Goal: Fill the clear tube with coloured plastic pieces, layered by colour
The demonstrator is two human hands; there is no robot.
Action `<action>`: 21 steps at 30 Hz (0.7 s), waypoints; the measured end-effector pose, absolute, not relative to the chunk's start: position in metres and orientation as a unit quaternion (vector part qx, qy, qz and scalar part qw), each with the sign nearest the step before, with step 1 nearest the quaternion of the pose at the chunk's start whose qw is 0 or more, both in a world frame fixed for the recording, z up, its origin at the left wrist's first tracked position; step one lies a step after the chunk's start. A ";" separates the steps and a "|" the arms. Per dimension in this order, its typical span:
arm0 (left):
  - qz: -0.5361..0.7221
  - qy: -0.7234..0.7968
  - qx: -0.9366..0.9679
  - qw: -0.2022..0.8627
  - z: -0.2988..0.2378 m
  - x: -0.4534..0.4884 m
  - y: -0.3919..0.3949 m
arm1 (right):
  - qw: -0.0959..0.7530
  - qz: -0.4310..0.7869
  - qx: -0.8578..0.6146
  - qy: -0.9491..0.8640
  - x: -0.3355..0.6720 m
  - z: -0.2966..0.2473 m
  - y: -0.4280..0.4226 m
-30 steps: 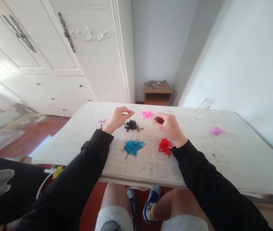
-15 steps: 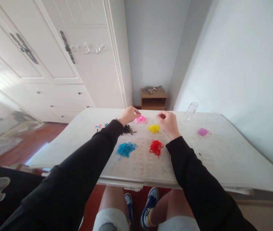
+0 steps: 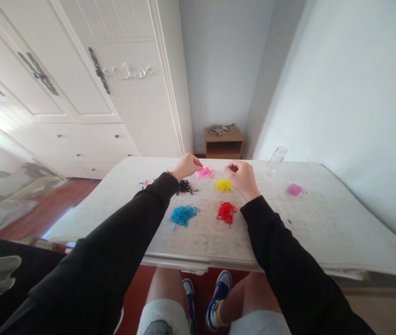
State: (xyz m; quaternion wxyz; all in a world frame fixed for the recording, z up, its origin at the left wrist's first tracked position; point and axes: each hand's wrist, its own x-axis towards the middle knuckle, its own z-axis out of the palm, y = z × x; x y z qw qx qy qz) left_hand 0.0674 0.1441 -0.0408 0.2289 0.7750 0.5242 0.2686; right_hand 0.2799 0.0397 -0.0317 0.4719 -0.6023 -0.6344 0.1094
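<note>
My left hand [image 3: 188, 166] is over the far part of the table, its thumb and fingers pinched at the left edge of a pink pile of small thin strands [image 3: 204, 172]. Any item in that pinch is too small to make out. My right hand [image 3: 242, 177] is curled closed above and right of a yellow strand pile [image 3: 223, 186]; its grip hides whatever may be inside. Below my left wrist is a black pile [image 3: 185, 187]. Nearer me lie a blue pile [image 3: 184, 216] and a red pile [image 3: 226, 212] of thin, loop-like strands.
Several small coloured pieces [image 3: 142, 183] lie at the table's left, partly behind my left sleeve. A clear glass container [image 3: 276, 160] stands at the back right, with a purple pouch-like item [image 3: 296, 189] nearby. A white wardrobe [image 3: 135, 111] and a small wooden cabinet [image 3: 224, 135] are beyond the white table [image 3: 330, 223].
My right hand has shifted very slightly left, and the view has moved a little. Both hands stay closed; the piles look the same.
</note>
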 end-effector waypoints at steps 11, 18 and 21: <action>0.186 0.412 0.857 0.247 -0.014 0.080 0.106 | 0.479 0.105 -0.610 -0.622 0.280 -0.028 0.038; 0.050 0.279 0.907 0.311 -0.003 0.111 0.045 | 0.467 0.106 -0.614 -0.628 0.281 -0.028 0.037; 0.071 0.300 0.871 0.382 -0.006 0.113 0.040 | 0.460 0.105 -0.620 -0.626 0.282 -0.029 0.037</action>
